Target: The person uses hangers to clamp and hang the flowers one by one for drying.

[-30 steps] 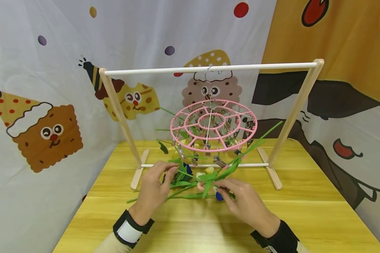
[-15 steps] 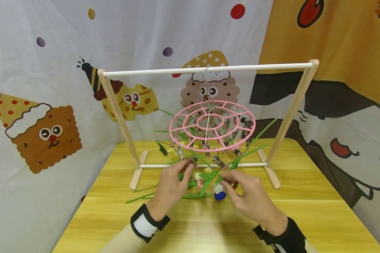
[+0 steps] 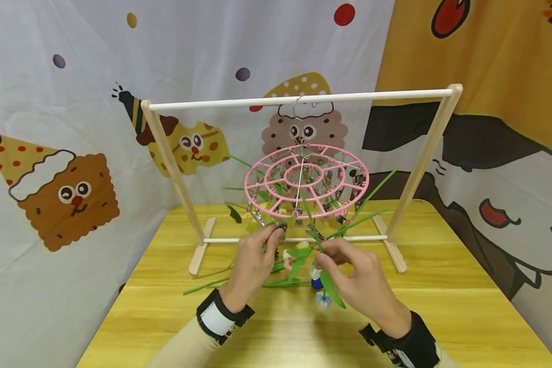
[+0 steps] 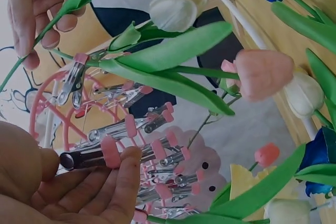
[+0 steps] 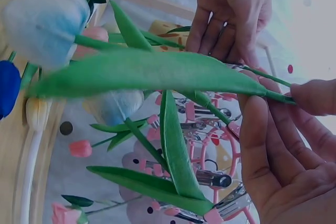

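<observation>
My left hand [image 3: 255, 255] pinches a metal clip [image 4: 92, 157] with pink tips between thumb and fingers. The clip is at the front of the pink round hanger [image 3: 367, 179]. To its right, my right hand [image 3: 356, 268] pinches the green stem of a blue-and-white tulip [image 5: 47, 27]. That artificial flower points head down in the head view, its long leaf [image 3: 332, 290] beside the hand and its stem rising toward the hanger. Clipped near the hands in the left wrist view are a white tulip [image 4: 177, 9] and a pink tulip [image 4: 265, 74].
A wooden rack [image 3: 184, 191] with a white top bar [image 3: 221, 104] carries the hanger by a hook. More artificial stems [image 3: 207, 287] lie on the wooden table [image 3: 267, 332] in front. A printed curtain [image 3: 165, 46] stands behind.
My left hand has moved right and up from the stems to the clip. In my right hand, the tulip has swung so that its head shows below and its stem rises.
</observation>
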A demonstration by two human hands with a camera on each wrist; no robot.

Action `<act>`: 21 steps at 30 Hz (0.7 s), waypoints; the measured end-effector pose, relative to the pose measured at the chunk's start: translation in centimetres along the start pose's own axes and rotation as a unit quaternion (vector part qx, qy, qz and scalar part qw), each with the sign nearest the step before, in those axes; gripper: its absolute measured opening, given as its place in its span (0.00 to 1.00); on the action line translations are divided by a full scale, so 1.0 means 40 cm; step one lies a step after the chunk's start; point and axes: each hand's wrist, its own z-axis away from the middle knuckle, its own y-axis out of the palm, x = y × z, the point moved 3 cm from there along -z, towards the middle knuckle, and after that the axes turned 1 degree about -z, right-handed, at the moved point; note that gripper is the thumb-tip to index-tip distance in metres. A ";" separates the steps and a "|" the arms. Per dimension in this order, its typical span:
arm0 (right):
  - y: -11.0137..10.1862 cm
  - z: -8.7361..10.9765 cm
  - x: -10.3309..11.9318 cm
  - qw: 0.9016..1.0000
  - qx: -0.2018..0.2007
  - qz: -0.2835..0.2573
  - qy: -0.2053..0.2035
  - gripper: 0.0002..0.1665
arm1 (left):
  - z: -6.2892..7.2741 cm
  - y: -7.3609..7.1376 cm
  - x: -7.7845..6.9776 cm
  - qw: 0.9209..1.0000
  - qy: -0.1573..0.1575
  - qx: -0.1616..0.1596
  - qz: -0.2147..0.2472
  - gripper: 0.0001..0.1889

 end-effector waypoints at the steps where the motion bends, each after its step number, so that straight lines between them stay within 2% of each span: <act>1: 0.001 -0.002 0.000 1.000 -0.002 -0.005 0.003 0.23 | -0.003 0.000 0.000 1.000 -0.001 -0.002 0.005 0.14; 6: 0.006 -0.007 -0.007 0.998 -0.016 -0.042 0.040 0.16 | -0.012 0.003 -0.005 1.000 -0.002 -0.015 0.024 0.14; 11: 0.020 -0.012 -0.018 0.993 -0.028 -0.092 0.069 0.15 | -0.018 0.002 -0.009 0.999 -0.001 -0.019 0.026 0.13; 21: 0.053 -0.017 -0.030 0.990 -0.049 -0.097 0.091 0.15 | -0.022 0.009 -0.013 0.997 -0.013 0.013 0.070 0.13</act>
